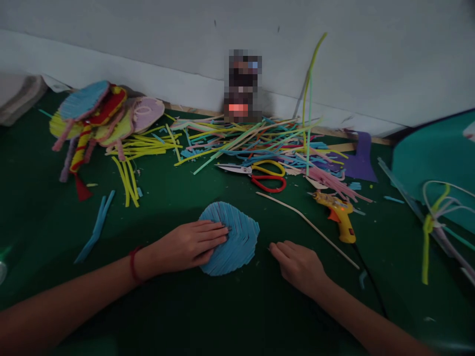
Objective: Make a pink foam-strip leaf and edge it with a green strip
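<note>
My left hand lies flat, fingers stretched, on the left half of a blue leaf-shaped foam piece made of glued strips, which rests on the green table cover. My right hand rests on the cover just right of the leaf, fingers curled loosely and pointing toward its edge, with nothing visible in them. A red string circles my left wrist. A thin pale stick runs diagonally past my right hand.
Red-and-yellow-handled scissors lie behind the leaf. A yellow glue gun sits to the right. Several coloured foam strips pile up along the wall. Finished foam leaves are stacked at back left. Teal foam sheet at right.
</note>
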Available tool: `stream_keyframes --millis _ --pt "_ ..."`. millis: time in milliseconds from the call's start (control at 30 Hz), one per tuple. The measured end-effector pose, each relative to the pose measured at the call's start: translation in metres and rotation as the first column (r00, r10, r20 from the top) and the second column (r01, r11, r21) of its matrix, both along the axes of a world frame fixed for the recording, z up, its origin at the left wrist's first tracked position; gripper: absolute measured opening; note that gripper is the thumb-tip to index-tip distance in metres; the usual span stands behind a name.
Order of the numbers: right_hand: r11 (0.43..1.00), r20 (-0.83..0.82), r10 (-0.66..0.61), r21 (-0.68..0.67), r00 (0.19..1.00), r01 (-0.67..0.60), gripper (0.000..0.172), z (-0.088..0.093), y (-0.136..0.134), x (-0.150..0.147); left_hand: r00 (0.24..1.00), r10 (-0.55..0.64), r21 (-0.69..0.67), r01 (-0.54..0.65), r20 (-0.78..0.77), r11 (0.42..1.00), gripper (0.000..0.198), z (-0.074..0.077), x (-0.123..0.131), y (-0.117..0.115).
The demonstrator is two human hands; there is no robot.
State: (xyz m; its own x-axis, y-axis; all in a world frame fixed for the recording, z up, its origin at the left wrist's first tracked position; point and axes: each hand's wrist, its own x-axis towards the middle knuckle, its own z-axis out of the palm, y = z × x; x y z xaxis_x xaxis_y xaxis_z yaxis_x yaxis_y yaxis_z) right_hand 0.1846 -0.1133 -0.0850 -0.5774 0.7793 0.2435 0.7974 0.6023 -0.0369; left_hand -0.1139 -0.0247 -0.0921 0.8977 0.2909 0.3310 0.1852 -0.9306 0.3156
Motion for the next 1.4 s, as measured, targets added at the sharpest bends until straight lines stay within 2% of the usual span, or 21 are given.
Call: stream_keyframes --millis 200,333,433,500,567,633,667,767,867,933,1000,1067,1133,1200,1300,1333,1400 --pt "1.0 0.011 -0.016 -0.005 1.0 0.016 0.029 0.001 0.0 0.001 0.999 0.012 0.003 -0.013 0.036 1.0 0.039 -0.004 -0.003 -0.001" --pt "0.999 0.036 -0.038 -0.036 0.999 0.04 0.028 0.0 -0.003 0.002 0.996 0.002 -0.063 -0.008 -0.085 0.998 0.048 0.0 0.001 -0.003" --pt "0.983 0.023 -0.104 -0.148 0.994 0.106 0.024 0.001 -0.004 0.001 0.99 -0.016 -0.099 0.002 -0.139 0.995 0.05 0.001 0.006 -0.005" --pt "0.941 -0.028 -0.181 -0.296 0.983 0.165 0.022 0.004 -0.003 0.001 0.988 -0.007 -0.1 -0.008 -0.154 0.995 0.052 0.001 0.005 -0.007" --pt "0.863 -0.108 -0.277 -0.465 0.955 0.197 0.021 0.009 -0.001 0.001 0.987 0.031 -0.085 -0.044 -0.156 0.995 0.051 0.004 0.002 -0.009" --pt "0.788 -0.213 -0.367 -0.589 0.905 0.181 0.022 0.018 0.001 0.002 0.984 0.133 -0.076 -0.143 -0.118 0.987 0.049 0.009 -0.004 -0.011" --pt "0.768 -0.28 -0.405 -0.621 0.871 0.157 0.024 0.023 0.002 0.004 0.974 0.213 -0.084 -0.219 -0.074 0.972 0.048 0.014 -0.007 -0.013" --pt "0.77 -0.479 -0.484 -0.631 0.732 0.096 0.032 0.037 0.004 0.015 0.87 0.476 -0.19 -0.45 0.127 0.873 0.045 0.028 -0.013 -0.021" --pt "0.767 -0.551 -0.527 -0.636 0.647 0.084 0.042 0.048 0.005 0.03 0.705 0.656 -0.397 -0.54 0.27 0.743 0.042 0.035 -0.015 -0.026" --pt "0.792 -0.555 -0.524 -0.596 0.646 0.13 0.046 0.055 0.004 0.037 0.608 0.739 -0.571 -0.509 0.29 0.644 0.046 0.034 -0.014 -0.026" --pt "0.805 -0.543 -0.498 -0.579 0.676 0.129 0.047 0.061 -0.001 0.038 0.525 0.798 -0.757 -0.383 0.294 0.53 0.055 0.032 -0.013 -0.022" --pt "0.788 -0.521 -0.45 -0.614 0.725 0.048 0.046 0.068 -0.008 0.034 0.473 0.839 -0.868 -0.258 0.27 0.425 0.061 0.031 -0.01 -0.019" --pt "0.77 -0.508 -0.402 -0.638 0.762 -0.019 0.043 0.075 -0.016 0.028 0.438 0.867 -0.922 -0.181 0.236 0.343 0.06 0.035 -0.007 -0.018" --pt "0.814 -0.501 -0.396 -0.579 0.77 0.043 0.039 0.08 -0.022 0.023 0.425 0.878 -0.942 -0.138 0.221 0.304 0.058 0.041 -0.004 -0.019" --pt "0.887 -0.495 -0.421 -0.401 0.76 0.229 0.034 0.087 -0.028 0.019 0.419 0.879 -0.947 -0.112 0.229 0.3 0.058 0.051 -0.001 -0.023" --pt "0.894 -0.488 -0.409 -0.384 0.771 0.231 0.033 0.09 -0.029 0.018 0.416 0.879 -0.948 -0.102 0.234 0.3 0.058 0.054 -0.001 -0.024" --pt "0.891 -0.472 -0.359 -0.43 0.805 0.145 0.032 0.093 -0.032 0.015 0.412 0.878 -0.949 -0.084 0.245 0.305 0.059 0.059 -0.001 -0.025"
